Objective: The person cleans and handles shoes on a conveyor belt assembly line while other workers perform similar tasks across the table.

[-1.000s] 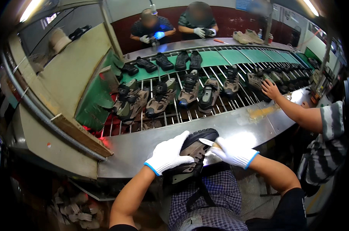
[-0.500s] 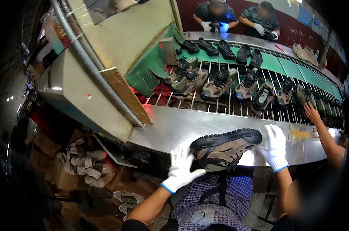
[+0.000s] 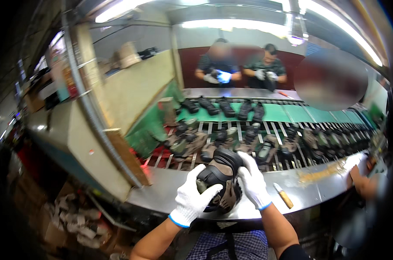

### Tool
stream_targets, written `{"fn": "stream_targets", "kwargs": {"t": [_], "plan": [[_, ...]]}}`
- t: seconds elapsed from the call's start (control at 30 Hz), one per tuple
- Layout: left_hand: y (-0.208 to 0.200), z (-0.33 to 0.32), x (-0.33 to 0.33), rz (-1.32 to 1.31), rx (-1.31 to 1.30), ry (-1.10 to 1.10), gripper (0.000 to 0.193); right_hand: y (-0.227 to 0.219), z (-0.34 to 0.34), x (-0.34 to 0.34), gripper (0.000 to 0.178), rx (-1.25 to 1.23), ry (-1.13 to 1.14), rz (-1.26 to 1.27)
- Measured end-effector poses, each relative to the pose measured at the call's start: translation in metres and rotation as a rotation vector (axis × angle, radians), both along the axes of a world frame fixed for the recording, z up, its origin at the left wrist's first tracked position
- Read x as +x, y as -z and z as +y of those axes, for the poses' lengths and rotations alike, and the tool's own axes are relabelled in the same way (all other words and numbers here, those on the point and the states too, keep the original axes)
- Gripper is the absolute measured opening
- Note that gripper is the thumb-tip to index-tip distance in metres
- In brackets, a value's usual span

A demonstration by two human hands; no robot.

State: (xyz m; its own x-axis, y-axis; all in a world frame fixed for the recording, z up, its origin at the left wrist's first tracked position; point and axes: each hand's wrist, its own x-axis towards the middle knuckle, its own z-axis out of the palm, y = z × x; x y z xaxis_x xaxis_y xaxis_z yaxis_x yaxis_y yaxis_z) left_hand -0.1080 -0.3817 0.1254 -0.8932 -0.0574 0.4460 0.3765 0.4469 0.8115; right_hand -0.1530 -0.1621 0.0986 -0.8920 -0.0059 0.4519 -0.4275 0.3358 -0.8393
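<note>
A brown and black shoe is held up in front of me, over the near edge of a steel counter. My left hand, in a white knit glove, wraps the shoe's left side with the thumb across its near part. On the opposite side my right hand, gloved the same way, presses its fingers along the black sole. The shoe is tipped up on end, and the palms hide part of it. Right of my right hand lies a short tool with a yellowish handle and a pale blade.
Beyond the counter, a barred conveyor carries several similar shoes, with black shoes on a green strip. A pale machine housing with a metal pipe stands left. Two people work across the line; a co-worker's arm is at right.
The shoe, which lay on its side with my hands apart beside it, is now gripped by both and turned up. My view has tilted upward. The co-worker's hand has left the conveyor shoes.
</note>
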Motion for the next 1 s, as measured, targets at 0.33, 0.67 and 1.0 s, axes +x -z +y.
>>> {"fn": "stream_targets", "kwargs": {"t": [0.33, 0.67, 1.0], "plan": [[-0.016, 0.111, 0.000, 0.454, -0.204, 0.429, 0.059, 0.008, 0.122, 0.071, 0.059, -0.091, 0.126, -0.133], [0.030, 0.134, 0.063, 0.726, -0.549, 0.736, 0.051, 0.007, 0.141, 0.174, 0.051, -0.124, 0.251, -0.643], [0.033, 0.107, 0.045, 0.644, -0.601, 0.848, 0.057, -0.012, 0.114, 0.160, 0.045, 0.349, 0.289, -0.484]]}}
